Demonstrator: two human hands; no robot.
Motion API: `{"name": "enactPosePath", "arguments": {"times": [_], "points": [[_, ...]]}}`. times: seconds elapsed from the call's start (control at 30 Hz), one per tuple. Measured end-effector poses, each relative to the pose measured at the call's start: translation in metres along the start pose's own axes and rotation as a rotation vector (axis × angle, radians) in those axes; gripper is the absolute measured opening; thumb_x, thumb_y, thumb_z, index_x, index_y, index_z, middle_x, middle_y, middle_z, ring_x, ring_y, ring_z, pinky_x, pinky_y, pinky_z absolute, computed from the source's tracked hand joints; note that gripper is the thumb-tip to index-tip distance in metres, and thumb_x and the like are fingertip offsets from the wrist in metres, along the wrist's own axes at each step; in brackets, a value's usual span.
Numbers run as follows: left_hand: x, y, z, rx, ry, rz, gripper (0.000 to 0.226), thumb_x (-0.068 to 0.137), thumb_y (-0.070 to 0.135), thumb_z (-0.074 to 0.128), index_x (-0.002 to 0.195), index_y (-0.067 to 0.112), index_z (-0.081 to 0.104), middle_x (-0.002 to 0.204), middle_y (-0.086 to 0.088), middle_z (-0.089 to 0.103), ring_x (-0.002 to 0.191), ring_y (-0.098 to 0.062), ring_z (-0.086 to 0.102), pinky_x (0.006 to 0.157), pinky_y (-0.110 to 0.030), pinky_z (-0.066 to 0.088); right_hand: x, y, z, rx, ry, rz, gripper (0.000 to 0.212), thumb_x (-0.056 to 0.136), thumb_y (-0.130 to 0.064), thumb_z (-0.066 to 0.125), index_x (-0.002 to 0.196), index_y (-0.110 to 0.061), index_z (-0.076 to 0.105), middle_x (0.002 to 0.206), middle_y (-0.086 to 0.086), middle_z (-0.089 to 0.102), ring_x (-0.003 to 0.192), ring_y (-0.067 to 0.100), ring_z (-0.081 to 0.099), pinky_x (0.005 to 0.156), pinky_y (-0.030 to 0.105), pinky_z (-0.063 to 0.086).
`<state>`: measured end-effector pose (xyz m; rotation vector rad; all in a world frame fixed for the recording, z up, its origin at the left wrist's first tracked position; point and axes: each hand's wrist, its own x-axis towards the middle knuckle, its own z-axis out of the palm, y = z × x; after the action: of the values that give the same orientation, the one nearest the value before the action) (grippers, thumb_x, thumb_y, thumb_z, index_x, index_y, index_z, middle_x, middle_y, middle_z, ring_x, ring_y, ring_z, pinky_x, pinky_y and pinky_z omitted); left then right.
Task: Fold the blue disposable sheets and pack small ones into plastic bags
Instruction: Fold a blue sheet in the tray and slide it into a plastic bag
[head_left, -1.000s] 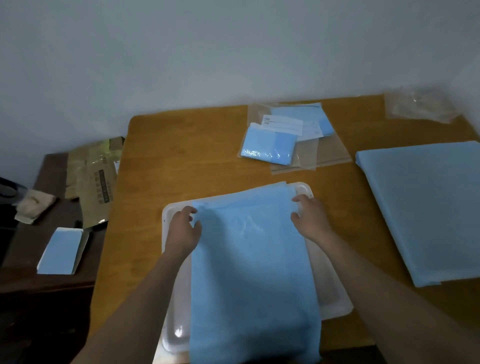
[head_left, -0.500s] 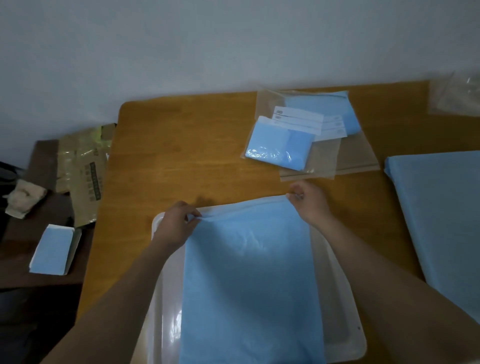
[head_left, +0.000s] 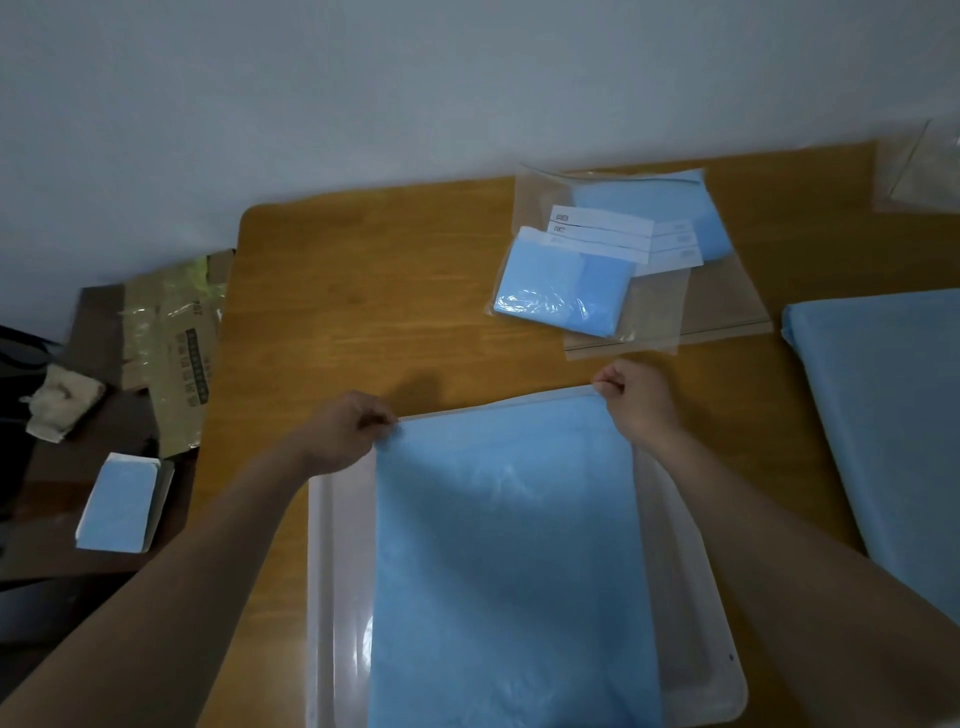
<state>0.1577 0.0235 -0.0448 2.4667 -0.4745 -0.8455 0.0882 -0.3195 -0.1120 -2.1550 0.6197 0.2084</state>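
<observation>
We pinch the far edge of the blue sheet (head_left: 511, 561) at its two far corners: our left hand (head_left: 349, 434) grips the left corner with fingers curled tight against the thumb, and our right hand (head_left: 636, 397) grips the right corner the same way, knuckles bunched over the edge. Between the two hands the edge runs taut and straight. From there the sheet spreads flat back toward us over a white tray (head_left: 337, 597), whose rim shows bare on both sides of it and whose far rim lies just under the held edge. The tray sits on a wooden table (head_left: 353, 322).

Just beyond our right hand lie clear plastic bags (head_left: 649, 312) in an overlapping pile; the nearest holds a small folded blue sheet (head_left: 563, 291), and a second bag behind it holds another blue sheet (head_left: 660, 213). White labels (head_left: 602, 234) cross the bags with a few dark marks at their left ends, too small and blurred for us to read. To the right, well apart from the tray, a large stack of blue sheets (head_left: 883, 415) rests on the table. More clear plastic (head_left: 919, 171) lies at the far right corner.

Left of the table a darker, lower surface carries a flattened cardboard box (head_left: 171, 338) with a column of dark printed characters we cannot make out, a crumpled pale cloth (head_left: 62, 400), and a small blue-and-white packet (head_left: 122, 504).
</observation>
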Motion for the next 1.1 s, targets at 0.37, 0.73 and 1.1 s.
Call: {"name": "enactPosePath", "arguments": {"times": [0.37,0.73,1.1], "points": [[0.02,0.008,-0.001,0.646,0.029,0.046,0.017,0.083,0.004,0.046,0.078,0.019,0.052,0.086,0.005,0.045,0.096,-0.019,0.046,0.073,-0.027,0.026,0.003,-0.004,-0.001,-0.029,0.042,-0.078,0.013,0.09,-0.002,0.058,0.086,-0.013,0.063,0.09,0.004,0.066,0.086,0.02,0.061,0.077,0.032,0.048],[0.021,-0.005,0.007,0.325,0.086,-0.099,0.017,0.082,0.002,0.056,0.096,0.004,0.066,0.102,-0.009,0.056,0.077,-0.018,0.045,0.063,-0.028,0.033,-0.019,0.007,-0.001,-0.101,-0.03,0.121,0.025,0.084,-0.039,0.071,0.085,-0.017,0.058,0.088,-0.001,0.062,0.083,0.017,0.059,0.078,0.037,0.05],[0.021,-0.008,0.004,0.028,0.137,-0.049,0.031,0.078,-0.013,0.049,0.07,0.014,0.061,0.074,-0.003,0.056,0.071,-0.02,0.049,0.065,-0.029,0.037,-0.023,0.009,0.008,-0.132,0.065,0.043,0.019,0.092,-0.017,0.06,0.074,-0.016,0.053,0.073,-0.004,0.054,0.066,0.012,0.051,0.06,0.028,0.044]]}}
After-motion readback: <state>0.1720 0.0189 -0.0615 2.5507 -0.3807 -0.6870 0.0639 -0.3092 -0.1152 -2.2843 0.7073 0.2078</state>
